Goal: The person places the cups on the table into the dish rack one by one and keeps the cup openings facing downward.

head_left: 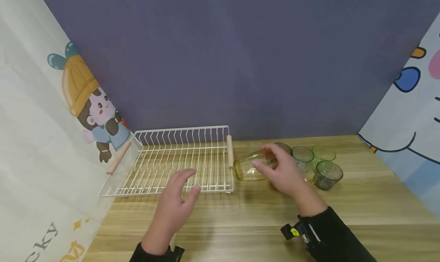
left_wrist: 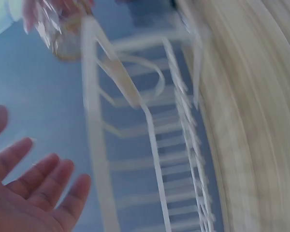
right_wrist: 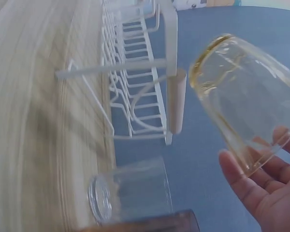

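Observation:
A pale yellow drinking glass [head_left: 249, 169] is gripped between the thumb and fingers of my right hand [head_left: 283, 174]. It is tipped on its side in the air, its thick amber base [right_wrist: 203, 60] pointing toward the white wire dish rack [head_left: 182, 129]. In the head view that base overlaps the area beside the rack's right wooden handle [head_left: 230, 151]. My left hand [head_left: 177, 201] hovers over the rack's front edge, fingers spread and loosely bent, holding nothing. In the left wrist view its palm and fingers [left_wrist: 65, 188] appear beside the blurred rack.
Right of the rack, several glasses stand on the wooden table [head_left: 240, 223]: a green one [head_left: 324, 153], a grey one [head_left: 328, 174], a bluish one [head_left: 303, 159]. A clear glass [right_wrist: 135, 193] and a brown one [right_wrist: 159, 222] are near the right hand. A dark wall [head_left: 233, 63] rises behind.

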A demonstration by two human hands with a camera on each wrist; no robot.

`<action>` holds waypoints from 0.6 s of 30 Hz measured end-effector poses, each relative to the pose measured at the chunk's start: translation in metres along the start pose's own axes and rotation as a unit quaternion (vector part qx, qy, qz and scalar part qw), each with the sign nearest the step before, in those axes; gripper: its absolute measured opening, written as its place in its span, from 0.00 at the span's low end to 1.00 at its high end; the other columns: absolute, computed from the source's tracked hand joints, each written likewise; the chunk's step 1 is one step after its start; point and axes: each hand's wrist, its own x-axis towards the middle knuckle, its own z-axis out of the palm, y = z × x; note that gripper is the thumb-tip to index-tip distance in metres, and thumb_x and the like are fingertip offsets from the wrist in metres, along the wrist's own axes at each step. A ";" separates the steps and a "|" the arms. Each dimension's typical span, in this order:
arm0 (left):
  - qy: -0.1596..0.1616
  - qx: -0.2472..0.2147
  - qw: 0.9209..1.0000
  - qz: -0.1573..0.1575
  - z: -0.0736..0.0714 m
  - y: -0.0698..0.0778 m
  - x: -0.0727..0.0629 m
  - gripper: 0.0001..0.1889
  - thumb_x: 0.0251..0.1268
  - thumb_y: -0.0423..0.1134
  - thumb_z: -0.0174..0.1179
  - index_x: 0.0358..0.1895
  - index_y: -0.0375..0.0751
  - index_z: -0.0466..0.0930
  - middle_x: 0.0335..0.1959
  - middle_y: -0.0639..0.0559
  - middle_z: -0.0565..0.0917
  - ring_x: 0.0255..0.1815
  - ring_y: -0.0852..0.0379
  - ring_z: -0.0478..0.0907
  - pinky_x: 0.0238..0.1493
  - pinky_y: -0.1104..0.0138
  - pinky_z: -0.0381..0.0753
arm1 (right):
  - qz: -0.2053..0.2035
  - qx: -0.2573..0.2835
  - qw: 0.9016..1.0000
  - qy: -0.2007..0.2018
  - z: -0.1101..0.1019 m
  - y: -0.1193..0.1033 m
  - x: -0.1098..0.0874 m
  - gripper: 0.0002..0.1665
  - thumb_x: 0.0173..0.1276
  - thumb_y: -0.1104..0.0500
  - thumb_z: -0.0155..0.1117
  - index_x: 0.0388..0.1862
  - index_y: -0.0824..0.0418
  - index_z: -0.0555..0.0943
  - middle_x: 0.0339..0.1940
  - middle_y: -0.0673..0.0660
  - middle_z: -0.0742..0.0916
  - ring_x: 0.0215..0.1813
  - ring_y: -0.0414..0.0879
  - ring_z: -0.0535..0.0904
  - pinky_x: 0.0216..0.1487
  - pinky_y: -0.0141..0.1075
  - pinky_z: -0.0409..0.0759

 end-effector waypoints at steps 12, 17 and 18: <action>0.004 -0.250 0.967 0.040 0.030 0.018 0.027 0.29 0.73 0.31 0.62 0.75 0.48 0.69 0.68 0.50 0.73 0.67 0.42 0.72 0.64 0.50 0.79 | -0.018 0.167 0.985 0.031 0.026 -0.008 -0.011 0.25 0.72 0.60 0.69 0.66 0.60 0.74 0.58 0.60 0.81 0.60 0.54 0.78 0.51 0.38 0.85; -0.016 -0.245 0.969 0.020 0.039 0.025 0.031 0.29 0.74 0.38 0.62 0.76 0.52 0.68 0.68 0.53 0.73 0.67 0.42 0.73 0.62 0.56 0.81 | -0.040 0.185 0.981 0.044 0.036 -0.012 -0.013 0.23 0.72 0.63 0.68 0.64 0.62 0.75 0.56 0.62 0.82 0.58 0.53 0.79 0.48 0.37 0.86; -0.016 -0.242 0.970 0.018 0.040 0.027 0.031 0.29 0.74 0.39 0.62 0.76 0.53 0.68 0.68 0.54 0.73 0.66 0.43 0.73 0.61 0.57 0.81 | -0.048 0.188 0.980 0.047 0.037 -0.013 -0.013 0.23 0.72 0.64 0.67 0.64 0.62 0.75 0.56 0.62 0.82 0.58 0.54 0.80 0.47 0.37 0.86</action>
